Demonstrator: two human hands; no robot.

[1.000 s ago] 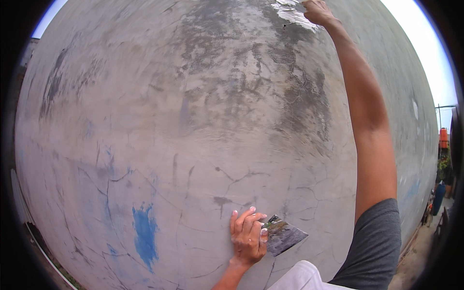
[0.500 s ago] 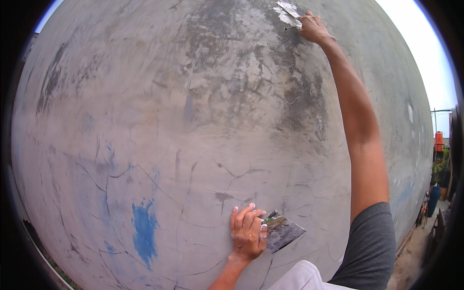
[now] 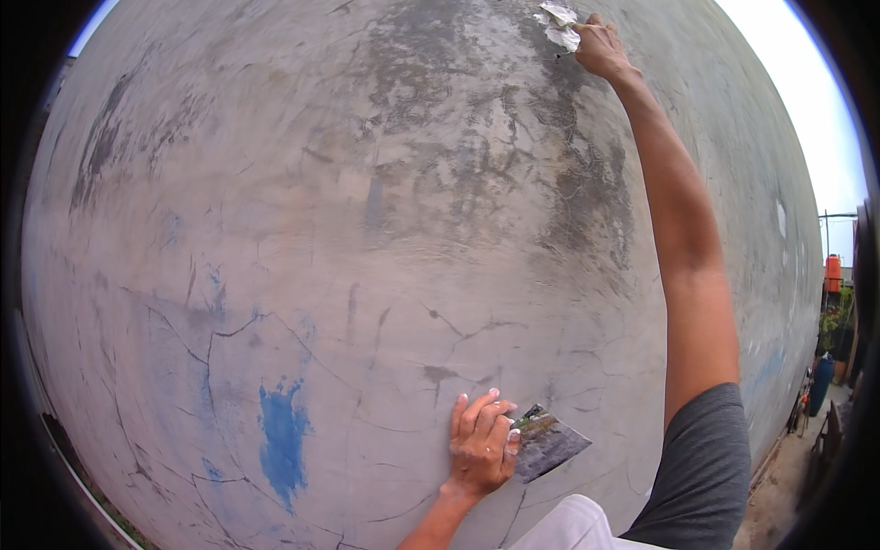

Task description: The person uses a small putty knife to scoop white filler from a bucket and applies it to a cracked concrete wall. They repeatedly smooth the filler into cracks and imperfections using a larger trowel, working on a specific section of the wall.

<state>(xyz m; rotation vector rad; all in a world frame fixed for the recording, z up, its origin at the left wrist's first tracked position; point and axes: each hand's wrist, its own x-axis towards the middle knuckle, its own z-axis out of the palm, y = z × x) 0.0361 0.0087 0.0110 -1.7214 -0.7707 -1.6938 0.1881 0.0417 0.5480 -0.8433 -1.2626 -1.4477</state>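
Note:
My right hand point(image 3: 601, 49) reaches high up the grey wall, arm stretched out, with fingers closed at the edge of a white patch point(image 3: 561, 37) that looks like filler. A thin scraper seems to be in its grip, coated white and hard to separate from the patch. Low in the middle, my left hand point(image 3: 480, 453) rests close to the wall, white smears on its fingertips. A flat, shiny dark-grey scraper blade point(image 3: 554, 447) sticks out to the right from its curled fingers; the handle is hidden by the hand.
The rendered wall point(image 3: 394, 284) has dark stains, many thin cracks and a blue paint patch point(image 3: 284, 438) at lower left. A white cloth-like shape point(image 3: 570, 524) juts in at the bottom edge. At far right are a blue barrel point(image 3: 821, 383) and an orange tank point(image 3: 832, 273).
My view has turned slightly, so the wall's marks and my left hand sit a little farther right. My right hand has shifted slightly at the white patch, which looks narrower.

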